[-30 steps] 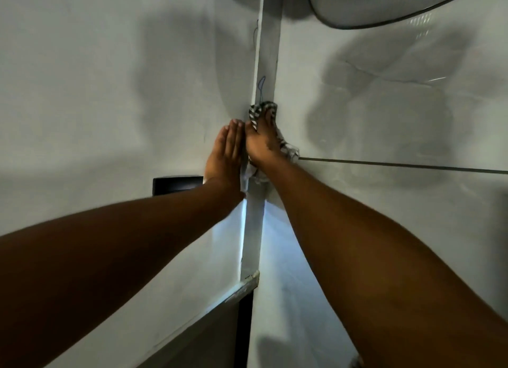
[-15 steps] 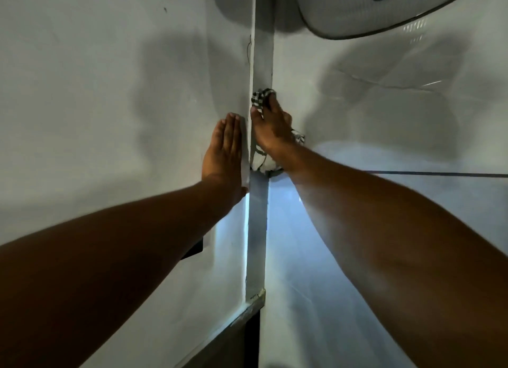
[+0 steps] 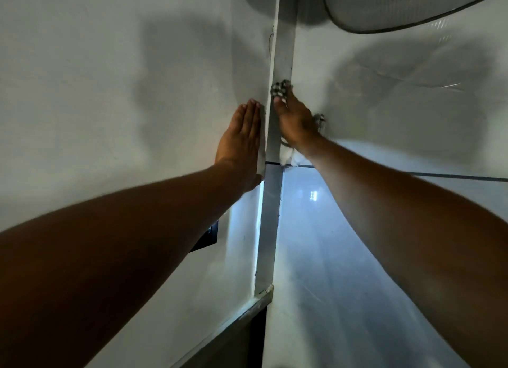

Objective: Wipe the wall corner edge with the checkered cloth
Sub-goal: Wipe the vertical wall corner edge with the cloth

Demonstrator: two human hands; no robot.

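The wall corner edge point(image 3: 280, 54) is a narrow white vertical strip between two walls, running from top to bottom of the head view. My right hand point(image 3: 295, 120) presses the black-and-white checkered cloth point(image 3: 279, 89) against the right side of that strip; the cloth bunches above my fingertips, and bits of it show beside the wrist. My left hand point(image 3: 242, 142) lies flat, fingers together, on the left wall just beside the strip and holds nothing.
A round fan guard point(image 3: 406, 7) hangs at the top right, casting a shadow on the right wall. A dark switch plate point(image 3: 207, 237) sits on the left wall, partly behind my left forearm. A dark horizontal line point(image 3: 453, 176) crosses the right wall.
My right hand has slid the cloth upward along the corner strip. My left hand has moved up the left wall with it, staying flat.
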